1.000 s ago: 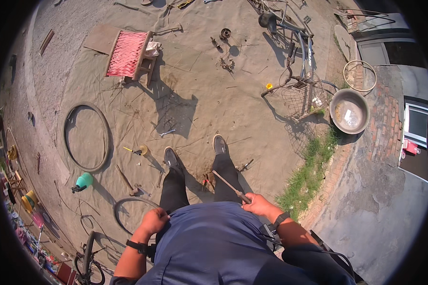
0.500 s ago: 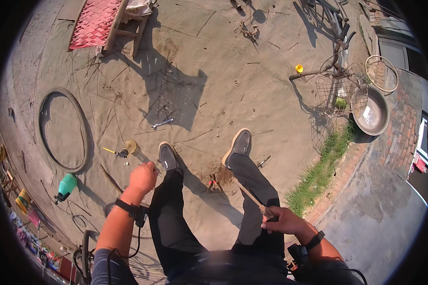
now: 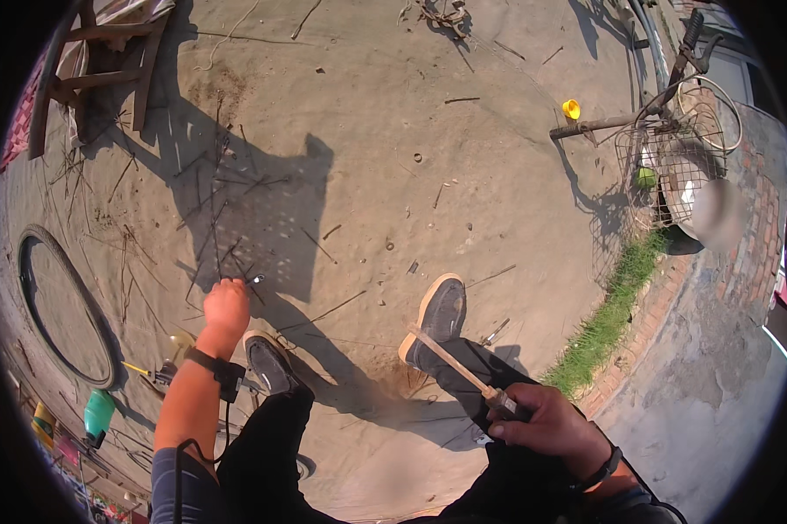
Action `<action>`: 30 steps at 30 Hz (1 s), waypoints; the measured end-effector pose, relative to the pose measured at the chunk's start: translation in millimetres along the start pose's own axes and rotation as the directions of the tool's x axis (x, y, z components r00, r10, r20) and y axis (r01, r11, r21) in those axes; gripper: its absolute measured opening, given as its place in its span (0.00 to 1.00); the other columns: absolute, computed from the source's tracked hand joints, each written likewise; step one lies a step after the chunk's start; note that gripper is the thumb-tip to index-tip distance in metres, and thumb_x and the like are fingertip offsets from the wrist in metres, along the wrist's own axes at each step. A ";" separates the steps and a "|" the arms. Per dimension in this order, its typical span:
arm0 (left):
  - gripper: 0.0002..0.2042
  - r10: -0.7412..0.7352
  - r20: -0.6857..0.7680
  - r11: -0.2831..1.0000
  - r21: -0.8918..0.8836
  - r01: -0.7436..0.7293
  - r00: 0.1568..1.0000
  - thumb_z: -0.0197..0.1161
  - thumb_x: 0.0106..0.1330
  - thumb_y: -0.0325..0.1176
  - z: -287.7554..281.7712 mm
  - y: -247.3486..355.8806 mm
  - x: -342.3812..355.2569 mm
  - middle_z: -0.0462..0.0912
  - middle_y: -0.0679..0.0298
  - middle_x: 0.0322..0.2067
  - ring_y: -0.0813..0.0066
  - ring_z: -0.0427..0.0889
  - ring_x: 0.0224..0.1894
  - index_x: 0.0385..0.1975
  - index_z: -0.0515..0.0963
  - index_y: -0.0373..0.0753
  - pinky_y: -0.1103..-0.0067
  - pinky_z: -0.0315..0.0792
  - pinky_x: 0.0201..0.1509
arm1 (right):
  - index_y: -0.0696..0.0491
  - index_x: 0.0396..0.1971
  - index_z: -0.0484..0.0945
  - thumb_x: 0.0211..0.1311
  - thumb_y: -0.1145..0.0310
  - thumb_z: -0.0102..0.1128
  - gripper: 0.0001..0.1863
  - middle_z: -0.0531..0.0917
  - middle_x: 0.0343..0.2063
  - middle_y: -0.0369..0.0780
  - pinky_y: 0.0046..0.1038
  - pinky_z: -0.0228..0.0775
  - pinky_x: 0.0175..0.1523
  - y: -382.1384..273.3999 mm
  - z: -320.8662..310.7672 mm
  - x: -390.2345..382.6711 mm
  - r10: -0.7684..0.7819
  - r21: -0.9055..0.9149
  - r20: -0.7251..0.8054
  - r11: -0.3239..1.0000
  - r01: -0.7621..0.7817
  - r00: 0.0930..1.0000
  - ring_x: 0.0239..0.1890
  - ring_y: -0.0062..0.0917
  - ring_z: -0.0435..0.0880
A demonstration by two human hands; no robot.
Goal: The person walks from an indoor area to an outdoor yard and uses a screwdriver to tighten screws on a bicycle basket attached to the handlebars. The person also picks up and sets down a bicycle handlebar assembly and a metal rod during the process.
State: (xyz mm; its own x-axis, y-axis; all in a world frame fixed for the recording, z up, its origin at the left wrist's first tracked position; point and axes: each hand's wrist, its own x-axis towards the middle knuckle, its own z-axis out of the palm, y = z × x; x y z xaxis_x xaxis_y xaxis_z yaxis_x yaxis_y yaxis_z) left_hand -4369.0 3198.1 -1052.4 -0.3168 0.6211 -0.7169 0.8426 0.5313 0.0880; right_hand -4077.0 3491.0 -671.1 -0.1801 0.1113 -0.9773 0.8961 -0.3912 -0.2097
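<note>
My left hand (image 3: 227, 306) is down at the ground ahead of my left shoe, its fingers closed over a metal wrench. Only a shiny end of the wrench (image 3: 255, 279) shows beside the fingers; the rest is hidden. In my right hand (image 3: 546, 425), over my right thigh, is what looks like a hammer, gripped at its dark head. Its wooden handle (image 3: 450, 356) points forward and left, past my right shoe (image 3: 443, 313). A slim metal tool (image 3: 496, 332) lies on the ground to the right of that shoe.
At the left lie a bicycle tyre (image 3: 40, 306) and a green bottle (image 3: 98, 415). A wooden-legged seat (image 3: 105, 80) stands far left. Toward the right are a bicycle with a wire basket (image 3: 673, 170), a yellow cup (image 3: 571, 109) and a grass strip (image 3: 607, 301). Thin twigs lie scattered.
My left hand has reached forward and down to the wrench, which lay uncovered before. My right hand still holds the hammer. The view has shifted, so the seat and tyre sit farther left.
</note>
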 end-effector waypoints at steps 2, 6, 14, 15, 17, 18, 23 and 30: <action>0.11 -0.027 0.015 0.999 0.036 0.026 1.000 0.67 0.62 0.39 10.4 -5.7 -1.6 0.84 0.57 0.37 0.58 0.85 0.42 0.38 0.79 0.41 0.68 0.80 0.46 | 0.58 0.41 0.81 0.63 0.70 0.71 0.11 0.83 0.33 0.32 0.19 0.73 0.40 -7.2 -19.0 10.5 0.036 0.022 0.061 0.999 -0.037 0.997 0.36 0.13 0.80; 0.02 0.020 -0.128 1.000 0.014 -0.019 0.992 0.60 0.63 0.28 26.5 -5.1 4.3 0.83 0.56 0.31 0.54 0.84 0.37 0.33 0.77 0.40 0.64 0.78 0.40 | 0.55 0.41 0.79 0.68 0.60 0.66 0.14 0.78 0.31 0.33 0.23 0.69 0.44 -7.2 -41.9 14.5 -0.165 -0.107 0.032 0.980 0.168 0.986 0.37 0.14 0.75; 0.07 0.037 0.002 0.992 -0.120 -0.036 0.999 0.63 0.58 0.31 29.6 13.9 5.5 0.82 0.46 0.32 0.43 0.83 0.38 0.32 0.78 0.34 0.57 0.77 0.42 | 0.55 0.37 0.76 0.68 0.56 0.65 0.16 0.79 0.28 0.36 0.27 0.66 0.37 2.7 -64.0 3.1 -0.262 0.049 0.094 0.965 0.258 0.961 0.32 0.20 0.75; 0.08 0.043 -0.004 0.988 -0.149 -0.043 0.999 0.64 0.58 0.31 25.1 9.0 5.7 0.82 0.46 0.32 0.42 0.82 0.38 0.31 0.78 0.34 0.57 0.77 0.42 | 0.56 0.36 0.76 0.68 0.56 0.65 0.16 0.79 0.29 0.37 0.27 0.66 0.37 5.9 -66.6 3.2 -0.259 0.028 0.066 0.966 0.258 0.964 0.32 0.20 0.75; 0.10 0.040 -0.007 0.987 -0.156 -0.041 0.999 0.68 0.55 0.32 25.5 3.4 6.6 0.82 0.44 0.32 0.41 0.82 0.39 0.31 0.78 0.33 0.55 0.76 0.43 | 0.56 0.36 0.76 0.68 0.57 0.65 0.16 0.80 0.29 0.37 0.27 0.66 0.37 18.8 -66.6 6.8 -0.270 0.092 -0.012 0.958 0.270 0.963 0.32 0.20 0.76; 0.10 0.023 0.021 0.988 -0.153 -0.020 1.000 0.68 0.55 0.32 25.1 3.2 9.8 0.83 0.44 0.33 0.41 0.82 0.39 0.31 0.78 0.33 0.55 0.76 0.44 | 0.56 0.36 0.77 0.68 0.58 0.65 0.16 0.80 0.30 0.37 0.27 0.66 0.38 24.2 -67.9 7.2 -0.271 0.122 -0.052 0.953 0.276 0.961 0.33 0.20 0.76; 0.10 -0.088 0.082 0.981 -0.166 0.100 0.993 0.68 0.56 0.31 33.1 1.7 18.8 0.83 0.44 0.33 0.41 0.82 0.41 0.31 0.78 0.33 0.55 0.76 0.44 | 0.56 0.41 0.78 0.66 0.59 0.67 0.15 0.78 0.31 0.34 0.24 0.68 0.41 3.7 -84.8 5.6 -0.156 0.091 -0.083 0.982 0.163 0.984 0.36 0.16 0.74; 0.09 -0.156 0.020 0.964 -0.215 0.156 0.988 0.67 0.58 0.31 42.1 1.6 7.9 0.84 0.44 0.35 0.43 0.83 0.41 0.33 0.78 0.33 0.57 0.76 0.45 | 0.56 0.41 0.80 0.64 0.57 0.69 0.17 0.79 0.32 0.34 0.25 0.70 0.42 3.3 -85.9 13.4 -0.245 0.046 -0.168 0.966 0.256 0.955 0.37 0.16 0.77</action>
State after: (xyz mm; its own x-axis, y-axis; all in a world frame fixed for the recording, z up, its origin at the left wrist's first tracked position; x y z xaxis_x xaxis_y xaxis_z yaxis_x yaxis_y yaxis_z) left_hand -4351.9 3179.6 -1087.1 -0.4354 0.5193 -0.7354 0.6691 0.7332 0.1216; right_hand -4041.7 3569.8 -682.4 -0.3240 0.3554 -0.8768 0.8005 -0.3909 -0.4542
